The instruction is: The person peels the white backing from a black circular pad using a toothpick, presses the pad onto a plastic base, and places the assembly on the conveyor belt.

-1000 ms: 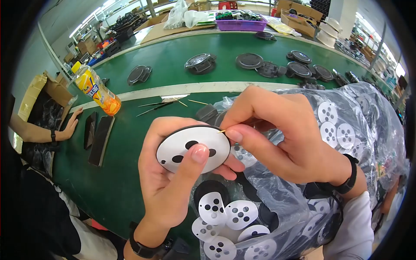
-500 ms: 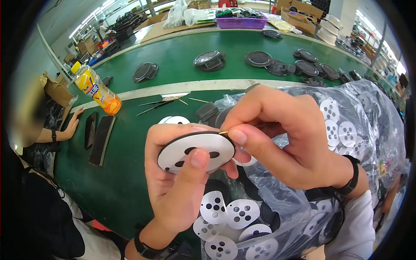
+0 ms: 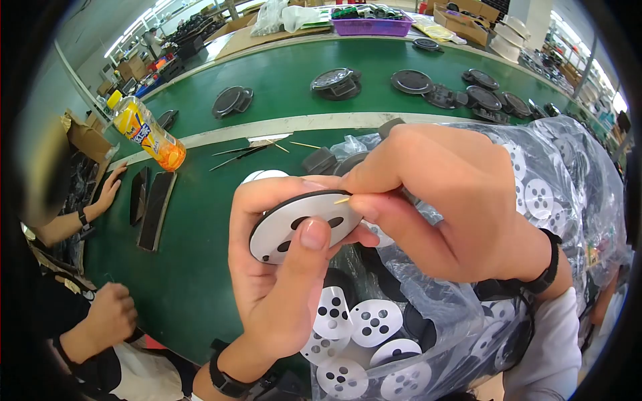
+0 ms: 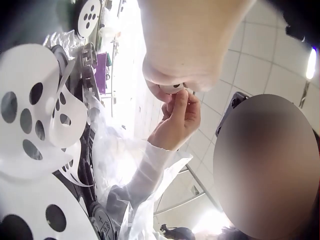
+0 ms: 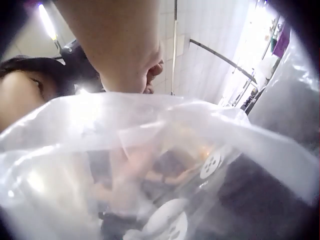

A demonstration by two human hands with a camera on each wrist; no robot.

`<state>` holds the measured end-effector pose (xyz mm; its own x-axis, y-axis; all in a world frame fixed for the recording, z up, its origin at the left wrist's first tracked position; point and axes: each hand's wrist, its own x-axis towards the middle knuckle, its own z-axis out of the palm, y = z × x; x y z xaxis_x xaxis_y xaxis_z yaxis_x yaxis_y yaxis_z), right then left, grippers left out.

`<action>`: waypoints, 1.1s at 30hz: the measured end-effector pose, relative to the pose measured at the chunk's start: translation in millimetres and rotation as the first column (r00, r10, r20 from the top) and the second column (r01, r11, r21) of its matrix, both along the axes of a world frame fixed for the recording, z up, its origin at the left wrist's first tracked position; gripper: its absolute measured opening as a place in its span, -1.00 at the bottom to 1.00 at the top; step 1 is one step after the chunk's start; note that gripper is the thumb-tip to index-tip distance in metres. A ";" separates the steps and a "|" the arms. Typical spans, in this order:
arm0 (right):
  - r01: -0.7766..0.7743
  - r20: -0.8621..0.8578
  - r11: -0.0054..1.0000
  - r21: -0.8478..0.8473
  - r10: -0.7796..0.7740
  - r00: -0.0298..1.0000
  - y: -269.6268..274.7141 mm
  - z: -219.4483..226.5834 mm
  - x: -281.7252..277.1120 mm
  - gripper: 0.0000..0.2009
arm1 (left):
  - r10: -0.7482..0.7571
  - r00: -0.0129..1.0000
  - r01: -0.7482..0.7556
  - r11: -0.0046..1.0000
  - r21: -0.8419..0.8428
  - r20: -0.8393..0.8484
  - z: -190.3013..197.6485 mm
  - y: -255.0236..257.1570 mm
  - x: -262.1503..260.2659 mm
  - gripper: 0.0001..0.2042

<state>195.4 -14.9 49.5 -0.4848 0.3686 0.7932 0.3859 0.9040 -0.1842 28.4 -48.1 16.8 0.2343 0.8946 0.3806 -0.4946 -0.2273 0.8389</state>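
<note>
In the head view my left hand [image 3: 277, 294] holds a round black-edged disc [image 3: 277, 224] with a white face and dark holes. Its thumb lies across the face while the fingers go behind. My right hand [image 3: 455, 207] pinches a toothpick [image 3: 342, 200] between thumb and index finger, its tip over the disc's upper right edge. Below the hands, loose white perforated discs [image 3: 376, 323] lie in a clear plastic bag [image 3: 441, 314]. The left wrist view shows the right fingers [image 4: 180, 107] close against the disc, which the left hand mostly hides.
An orange drink bottle [image 3: 148, 134], two dark flat bars [image 3: 157, 210], tweezers [image 3: 237, 159] and a loose toothpick [image 3: 305, 145] are on the green table [image 3: 194, 281]. Black round speaker-like parts [image 3: 336, 81] stand beyond the pale strip. Another person's hand [image 3: 112, 313] is at left.
Both hands and the disc have shifted slightly right in view, and the disc has tilted. The toothpick's tip stays near its edge. Another person's fist has appeared at lower left.
</note>
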 end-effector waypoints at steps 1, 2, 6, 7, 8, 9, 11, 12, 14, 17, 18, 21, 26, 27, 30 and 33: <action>-0.012 -0.007 0.998 -0.063 0.012 1.000 -0.9 2.6 0.5 -0.93 | -0.019 0.999 0.019 1.000 -0.017 0.030 0.1 -0.2 0.3 -0.74; -0.012 -0.005 0.998 -0.063 0.011 1.000 -1.8 3.8 0.5 -0.93 | -0.019 0.999 0.020 1.000 -0.017 0.031 0.2 -0.2 0.2 -0.74; -0.064 -0.058 0.982 -0.180 0.054 0.997 -4.3 4.2 -0.4 -0.97 | -0.079 0.992 0.086 0.995 -0.059 0.098 1.6 -0.9 -1.1 -0.71; -0.087 -0.084 0.970 -0.225 0.070 0.994 -4.8 3.9 -0.4 -0.97 | -0.097 0.988 0.109 0.990 -0.086 0.124 1.8 -1.4 -0.7 -0.70; -0.087 -0.083 0.970 -0.226 0.070 0.994 -5.4 2.5 -1.3 -0.97 | -0.097 0.988 0.108 0.990 -0.087 0.124 1.5 -1.6 -0.7 -0.70; -0.094 -0.111 0.962 -0.256 0.067 0.992 -6.0 -0.1 -2.5 -0.97 | -0.089 0.989 0.100 0.991 -0.090 0.121 0.9 -1.8 -0.6 -0.70; -0.100 -0.139 0.952 -0.288 0.062 0.988 -6.2 -1.9 -3.4 -0.96 | -0.081 0.990 0.092 0.991 -0.095 0.118 -0.3 -1.6 -0.8 -0.70; -0.098 -0.143 0.953 -0.288 0.059 0.988 -6.1 -2.0 -3.3 -0.96 | -0.087 0.989 0.096 0.992 -0.077 0.119 -1.1 -1.3 -0.9 -0.70; -0.095 -0.146 0.953 -0.289 0.055 0.988 -6.2 -2.2 -2.6 -0.95 | -0.093 0.988 0.101 0.993 -0.060 0.121 -2.6 -0.6 -0.5 -0.70; -0.131 -0.173 0.941 -0.313 0.079 0.982 -7.3 -2.6 -3.3 -0.95 | -0.125 0.985 0.125 0.992 0.006 0.123 -4.2 0.4 -0.4 -0.70; -0.119 -0.180 0.936 -0.330 0.061 0.982 -8.1 -3.3 -4.3 -0.96 | -0.115 0.986 0.115 0.993 0.010 0.120 -4.9 0.3 -0.1 -0.71; -0.071 -0.137 0.948 -0.310 0.029 0.990 -7.7 -1.8 -3.5 -0.96 | -0.094 0.991 0.089 0.994 0.060 0.093 -5.8 2.8 0.2 -0.73; 0.016 0.062 0.998 -0.069 -0.011 0.998 -3.6 3.9 2.1 -0.98 | 0.050 0.995 -0.035 0.983 0.178 -0.082 -6.5 4.6 -1.5 -0.78; 0.047 0.104 0.998 -0.048 -0.041 0.994 -3.7 4.0 3.6 -0.96 | 0.089 0.992 -0.076 0.986 0.150 -0.085 -5.8 3.0 1.0 -0.79; 0.098 0.151 0.995 -0.006 -0.096 0.984 -3.5 2.3 3.6 -0.89 | 0.132 0.986 -0.123 0.988 0.092 -0.100 -4.3 1.1 3.1 -0.79; 0.145 0.125 0.989 -0.017 -0.142 0.982 -5.1 0.3 -2.3 -0.82 | 0.124 0.985 -0.122 0.992 0.025 -0.122 -1.2 -0.4 4.0 -0.75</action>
<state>193.1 -20.0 49.8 -0.5191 0.4609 0.7198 0.5322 0.8333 -0.1497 32.4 -48.5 15.6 0.1691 0.9128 0.3718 -0.3554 -0.2954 0.8868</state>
